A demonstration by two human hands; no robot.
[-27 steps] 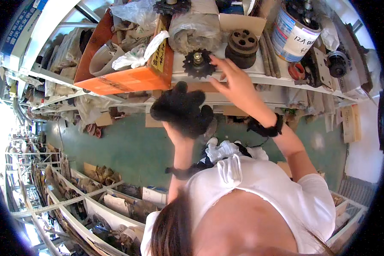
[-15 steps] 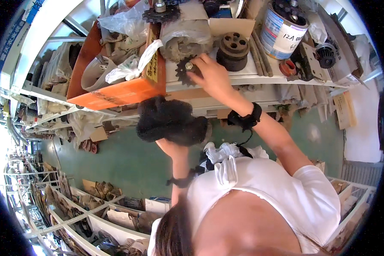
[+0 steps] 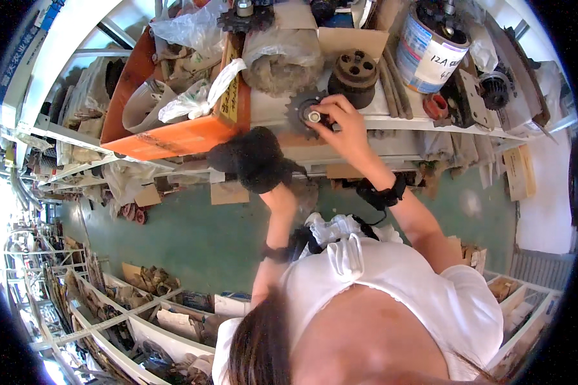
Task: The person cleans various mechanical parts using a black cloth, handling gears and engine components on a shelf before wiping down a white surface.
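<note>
Dark metal sprocket (image 3: 297,110), pinched between thumb and fingers of the right hand (image 3: 347,128), was at the shelf's (image 3: 390,122) front edge. Grasp judged done, release not; lift-off unclear. Black-gloved left hand (image 3: 250,158) was apart, its grip impossible to tell.

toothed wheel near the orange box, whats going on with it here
The person's right hand holds the dark toothed wheel near its centre, at the front edge of the shelf; whether it is lifted is hard to tell. The left hand, in a black glove, is apart from it, near the orange box.
</note>
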